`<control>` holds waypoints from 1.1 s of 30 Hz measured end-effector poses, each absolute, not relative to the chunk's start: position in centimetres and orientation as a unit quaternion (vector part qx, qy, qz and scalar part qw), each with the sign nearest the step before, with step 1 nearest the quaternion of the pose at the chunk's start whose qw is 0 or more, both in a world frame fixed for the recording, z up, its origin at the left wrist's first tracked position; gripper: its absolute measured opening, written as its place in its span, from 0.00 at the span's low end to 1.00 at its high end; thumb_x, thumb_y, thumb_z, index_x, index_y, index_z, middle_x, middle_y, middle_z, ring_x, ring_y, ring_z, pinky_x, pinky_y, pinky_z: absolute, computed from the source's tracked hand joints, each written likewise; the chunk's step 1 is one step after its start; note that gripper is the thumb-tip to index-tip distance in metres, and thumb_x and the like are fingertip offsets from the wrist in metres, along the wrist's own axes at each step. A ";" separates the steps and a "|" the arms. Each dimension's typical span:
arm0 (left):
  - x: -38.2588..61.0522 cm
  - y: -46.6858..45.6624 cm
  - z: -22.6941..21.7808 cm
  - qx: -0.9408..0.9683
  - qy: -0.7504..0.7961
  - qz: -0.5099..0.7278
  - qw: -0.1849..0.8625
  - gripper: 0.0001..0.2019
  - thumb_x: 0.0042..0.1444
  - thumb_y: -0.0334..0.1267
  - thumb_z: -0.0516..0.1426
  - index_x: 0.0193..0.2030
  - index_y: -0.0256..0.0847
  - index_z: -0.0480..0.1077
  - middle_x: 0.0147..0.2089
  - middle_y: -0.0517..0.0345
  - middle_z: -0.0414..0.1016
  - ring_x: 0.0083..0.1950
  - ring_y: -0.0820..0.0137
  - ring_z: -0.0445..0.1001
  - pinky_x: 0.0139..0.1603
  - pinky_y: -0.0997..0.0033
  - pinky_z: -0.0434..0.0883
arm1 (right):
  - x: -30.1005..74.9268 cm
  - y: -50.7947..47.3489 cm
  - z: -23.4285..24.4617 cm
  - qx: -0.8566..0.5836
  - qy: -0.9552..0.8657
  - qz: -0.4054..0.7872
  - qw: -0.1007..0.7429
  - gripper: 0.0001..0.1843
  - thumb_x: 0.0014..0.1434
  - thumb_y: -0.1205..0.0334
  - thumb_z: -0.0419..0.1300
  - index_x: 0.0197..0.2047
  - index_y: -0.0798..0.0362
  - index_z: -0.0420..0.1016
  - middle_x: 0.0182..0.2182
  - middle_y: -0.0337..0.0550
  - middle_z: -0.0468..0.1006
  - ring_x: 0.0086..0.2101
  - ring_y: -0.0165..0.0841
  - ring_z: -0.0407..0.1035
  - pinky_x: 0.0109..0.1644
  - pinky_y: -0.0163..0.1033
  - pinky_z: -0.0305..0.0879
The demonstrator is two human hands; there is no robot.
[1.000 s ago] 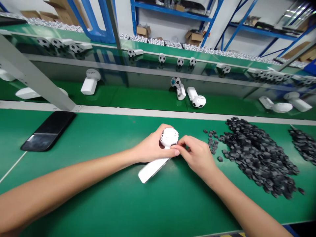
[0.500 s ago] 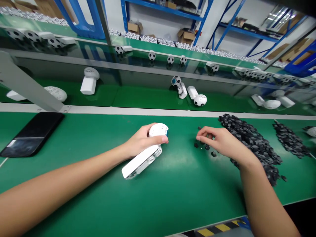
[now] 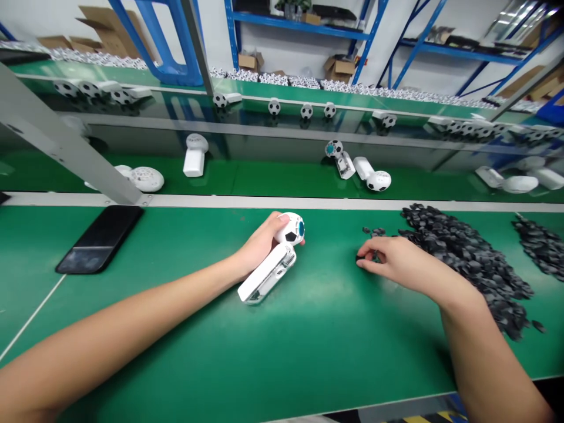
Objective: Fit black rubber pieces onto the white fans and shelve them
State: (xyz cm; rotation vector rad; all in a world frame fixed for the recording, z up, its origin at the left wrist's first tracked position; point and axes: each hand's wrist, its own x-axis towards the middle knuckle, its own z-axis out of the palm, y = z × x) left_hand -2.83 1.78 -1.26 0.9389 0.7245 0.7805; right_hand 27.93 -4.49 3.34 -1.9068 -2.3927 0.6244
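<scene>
My left hand is wrapped round the ball-shaped head of a white device. A black patch and a blue-green disc show on that head, and the flat body hangs tilted down to the left. Over the green table, my right hand pinches its thumb and fingertips on a small black piece, mostly hidden by the fingers. Several loose black pieces lie just behind these fingers. To the right of them spreads a big pile of black pieces.
A black phone lies at the left, by a slanted metal post. Behind the white rail, more white devices rest on a green conveyor belt. A second black pile sits far right.
My left hand has turned the device, so its black patch and blue-green disc now face me. My right hand's fingertips have closed on a black piece. The camera view has shifted left.
</scene>
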 end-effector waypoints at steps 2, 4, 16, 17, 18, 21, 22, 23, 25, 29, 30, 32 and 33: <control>-2.8 1.5 -0.9 0.427 0.338 0.356 0.759 0.22 0.65 0.61 0.56 0.47 0.43 0.61 0.41 0.47 0.81 0.24 0.68 0.75 0.22 0.72 0.71 | 27.6 -4.8 3.4 -0.612 -0.772 0.170 0.003 0.09 0.64 0.56 0.61 0.41 0.47 0.81 0.38 0.41 0.84 0.37 0.40 0.77 0.40 0.42 0.68; -2.9 1.2 -0.4 0.434 0.338 0.351 0.758 0.24 0.65 0.62 0.56 0.50 0.42 0.62 0.41 0.47 0.81 0.26 0.69 0.76 0.24 0.73 0.70 | 27.3 -5.0 3.5 -0.614 -0.775 0.148 0.005 0.09 0.65 0.56 0.59 0.39 0.47 0.80 0.39 0.42 0.84 0.36 0.40 0.77 0.40 0.43 0.68; -3.6 -2.4 3.7 0.719 0.335 0.333 0.509 0.30 0.69 0.50 0.57 0.73 0.51 0.52 0.56 0.48 0.71 0.50 0.60 0.75 0.50 0.60 0.73 | 22.0 -6.6 3.3 -0.510 -0.675 0.418 0.332 0.10 0.67 0.52 0.65 0.46 0.46 0.83 0.38 0.41 0.87 0.37 0.36 0.82 0.43 0.38 0.78; -3.7 -2.5 3.6 0.750 0.339 0.317 0.471 0.30 0.69 0.50 0.57 0.73 0.51 0.51 0.57 0.48 0.70 0.50 0.59 0.74 0.50 0.59 0.73 | 21.6 -6.8 3.2 -0.505 -0.656 0.435 0.353 0.09 0.65 0.52 0.67 0.45 0.46 0.84 0.37 0.40 0.87 0.37 0.36 0.83 0.43 0.37 0.79; -3.7 -2.7 3.5 0.776 0.337 0.299 0.441 0.31 0.69 0.49 0.57 0.74 0.51 0.51 0.58 0.47 0.69 0.50 0.59 0.74 0.50 0.59 0.73 | 21.2 -6.9 3.1 -0.502 -0.641 0.447 0.369 0.08 0.64 0.53 0.69 0.42 0.46 0.85 0.35 0.39 0.88 0.36 0.36 0.83 0.43 0.36 0.79; -3.5 -2.8 3.4 0.826 0.329 0.240 0.389 0.32 0.68 0.49 0.57 0.74 0.52 0.50 0.60 0.47 0.66 0.46 0.61 0.74 0.49 0.57 0.74 | 20.4 -7.3 3.0 -0.506 -0.621 0.449 0.397 0.07 0.61 0.54 0.71 0.35 0.47 0.84 0.30 0.37 0.86 0.30 0.33 0.81 0.35 0.33 0.77; -3.3 -2.8 3.4 0.834 0.330 0.226 0.379 0.33 0.67 0.51 0.58 0.73 0.53 0.49 0.61 0.47 0.65 0.46 0.61 0.74 0.49 0.56 0.74 | 20.2 -7.3 3.0 -0.510 -0.622 0.440 0.400 0.07 0.61 0.55 0.72 0.34 0.47 0.83 0.29 0.36 0.85 0.28 0.32 0.79 0.32 0.32 0.76; -3.2 -2.8 3.4 0.838 0.334 0.216 0.373 0.34 0.66 0.52 0.59 0.74 0.53 0.49 0.62 0.47 0.65 0.46 0.60 0.74 0.49 0.55 0.74 | 20.0 -7.4 3.1 -0.514 -0.626 0.428 0.400 0.07 0.60 0.55 0.72 0.34 0.48 0.82 0.28 0.36 0.84 0.27 0.31 0.78 0.30 0.31 0.75; -3.0 -2.8 3.4 0.840 0.343 0.211 0.363 0.38 0.64 0.56 0.60 0.74 0.53 0.47 0.62 0.47 0.64 0.48 0.59 0.75 0.49 0.55 0.74 | 19.7 -7.4 3.2 -0.522 -0.637 0.407 0.395 0.07 0.61 0.56 0.71 0.34 0.48 0.82 0.28 0.36 0.84 0.26 0.30 0.78 0.29 0.31 0.74; -2.5 -2.6 3.1 0.836 0.359 0.224 0.349 0.40 0.60 0.61 0.62 0.72 0.55 0.50 0.62 0.49 0.66 0.46 0.59 0.76 0.46 0.57 0.74 | 19.4 -7.4 3.2 -0.534 -0.649 0.386 0.380 0.08 0.62 0.54 0.70 0.34 0.49 0.82 0.29 0.38 0.84 0.26 0.33 0.78 0.29 0.34 0.74; -2.3 -2.6 3.0 0.836 0.363 0.225 0.346 0.40 0.59 0.62 0.62 0.72 0.56 0.50 0.61 0.49 0.66 0.45 0.60 0.76 0.45 0.57 0.74 | 19.4 -7.4 3.2 -0.537 -0.649 0.382 0.381 0.09 0.61 0.53 0.70 0.33 0.49 0.81 0.28 0.38 0.83 0.26 0.34 0.78 0.29 0.34 0.74; -2.1 -2.6 2.8 0.840 0.367 0.216 0.337 0.40 0.59 0.64 0.62 0.71 0.55 0.52 0.60 0.50 0.67 0.41 0.62 0.75 0.41 0.59 0.74 | 19.2 -7.4 3.0 -0.541 -0.647 0.372 0.387 0.12 0.59 0.52 0.72 0.30 0.49 0.81 0.26 0.38 0.83 0.26 0.34 0.77 0.29 0.35 0.74; -2.0 -2.7 2.7 0.843 0.368 0.210 0.332 0.40 0.59 0.65 0.62 0.71 0.55 0.52 0.59 0.50 0.68 0.40 0.63 0.75 0.39 0.60 0.73 | 19.2 -7.4 3.0 -0.544 -0.648 0.364 0.390 0.13 0.58 0.51 0.73 0.29 0.49 0.80 0.25 0.37 0.82 0.25 0.33 0.76 0.29 0.35 0.73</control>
